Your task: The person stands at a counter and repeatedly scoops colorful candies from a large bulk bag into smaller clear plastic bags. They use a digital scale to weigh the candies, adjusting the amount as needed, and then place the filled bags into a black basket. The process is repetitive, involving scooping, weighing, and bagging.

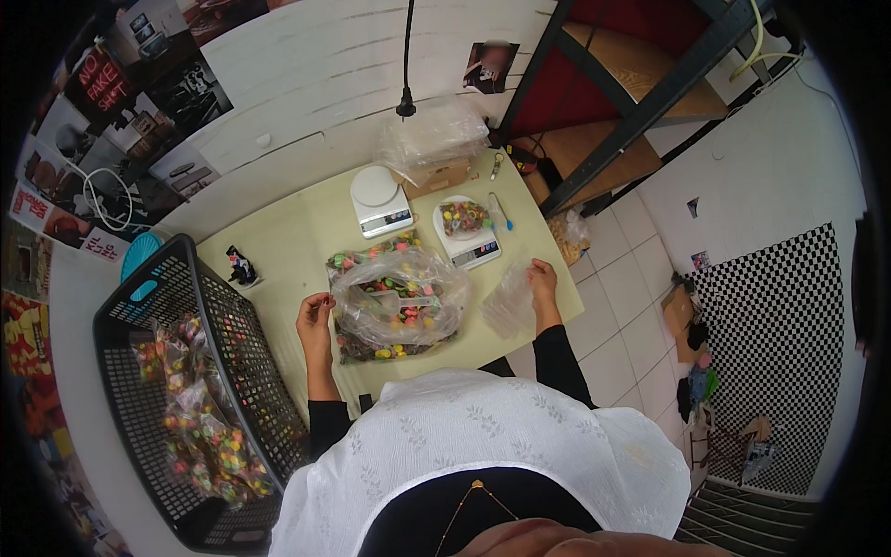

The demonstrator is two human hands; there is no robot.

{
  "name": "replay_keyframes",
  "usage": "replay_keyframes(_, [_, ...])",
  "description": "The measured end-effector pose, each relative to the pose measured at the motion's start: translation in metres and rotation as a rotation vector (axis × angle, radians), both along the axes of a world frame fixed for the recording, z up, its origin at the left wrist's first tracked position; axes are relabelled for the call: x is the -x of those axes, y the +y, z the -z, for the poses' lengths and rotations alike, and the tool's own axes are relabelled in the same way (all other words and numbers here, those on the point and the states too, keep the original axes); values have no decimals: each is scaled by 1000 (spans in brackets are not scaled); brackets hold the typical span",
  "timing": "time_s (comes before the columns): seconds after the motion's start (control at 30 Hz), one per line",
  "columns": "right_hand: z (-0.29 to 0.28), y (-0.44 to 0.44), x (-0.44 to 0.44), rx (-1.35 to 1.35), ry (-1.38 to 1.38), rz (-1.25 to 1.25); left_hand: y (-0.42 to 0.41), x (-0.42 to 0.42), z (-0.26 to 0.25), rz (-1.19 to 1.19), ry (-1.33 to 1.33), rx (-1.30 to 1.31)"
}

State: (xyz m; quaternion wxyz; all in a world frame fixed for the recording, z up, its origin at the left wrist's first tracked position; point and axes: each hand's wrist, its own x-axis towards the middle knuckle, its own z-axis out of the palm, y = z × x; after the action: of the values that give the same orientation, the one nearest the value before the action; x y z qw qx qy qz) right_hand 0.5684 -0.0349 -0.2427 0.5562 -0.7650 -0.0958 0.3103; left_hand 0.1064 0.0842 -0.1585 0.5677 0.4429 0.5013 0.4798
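A large clear plastic bag of colourful wrapped candies (pixel 397 342) lies open on the table before me, with a clear scoop (pixel 411 302) inside its mouth. My left hand (pixel 314 311) is at the bag's left edge, fingertips together; whether they pinch the film is unclear. On the right, my right hand (pixel 542 280) grips thin clear plastic bags (pixel 507 301) that rest near the table edge. Beyond the big bag, a small filled candy bag (pixel 465 218) sits on a white digital scale (pixel 476 255). A second white scale (pixel 381 202) stands to its left with a bare plate.
A black plastic crate (pixel 202 299) with filled candy bags (pixel 202 418) stands at the left. A cardboard box (pixel 440 178) topped by clear bags (pixel 435 136) is at the table's back. A blue-tipped tool (pixel 500 213) lies right of the scales. Dark metal shelving (pixel 612 150) rises at the back right.
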Motion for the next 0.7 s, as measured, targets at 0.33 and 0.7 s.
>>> replay_keyframes(0.33, [2,93,21,-104,110,-31,-5,-1,-3,-2,-10,-27])
replay_keyframes(0.7, [-111,111,54,-242,-560,-537,-12,-19,-16,48,25,-90])
